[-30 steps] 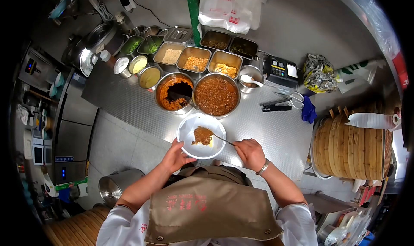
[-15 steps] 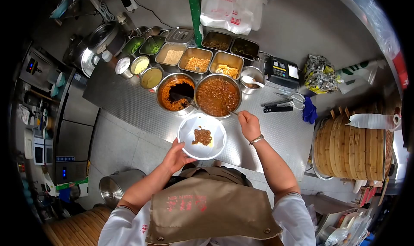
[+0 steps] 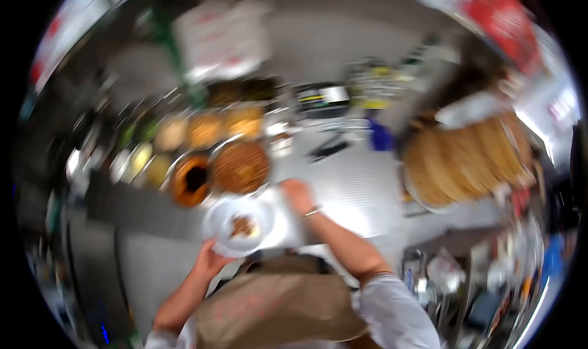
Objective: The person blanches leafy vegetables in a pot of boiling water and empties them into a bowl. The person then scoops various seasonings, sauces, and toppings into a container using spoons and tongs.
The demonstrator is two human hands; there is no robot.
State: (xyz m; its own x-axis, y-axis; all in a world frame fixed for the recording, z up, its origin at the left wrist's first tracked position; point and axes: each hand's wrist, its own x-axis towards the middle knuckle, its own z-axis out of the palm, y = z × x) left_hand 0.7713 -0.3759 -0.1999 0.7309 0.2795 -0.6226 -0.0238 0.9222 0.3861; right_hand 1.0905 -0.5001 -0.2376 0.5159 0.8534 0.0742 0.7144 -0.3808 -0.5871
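Note:
The whole view is smeared by motion. My left hand grips the rim and side of a white bowl, thumb at the edge. Brown minced topping lies in the bowl, with a pale yellowish bit beside it. Just beyond the bowl stands a round metal pot of chunky brown sauce. My right hand is closed at the pot's near right side, on the thin handle of a ladle; blur hides most of the handle and the sauce covers its head. Left of that pot is another with dark red-orange sauce.
Pans of toppings line the counter's back. On the steel counter lie black-handled tools and a blue cloth. A black device with a pale screen stands behind. Bamboo steamers are stacked at the right.
My view has swung right and tilted, so the counter appears shifted left and blurred. Bowl, pots and both hands keep about the same places relative to each other.

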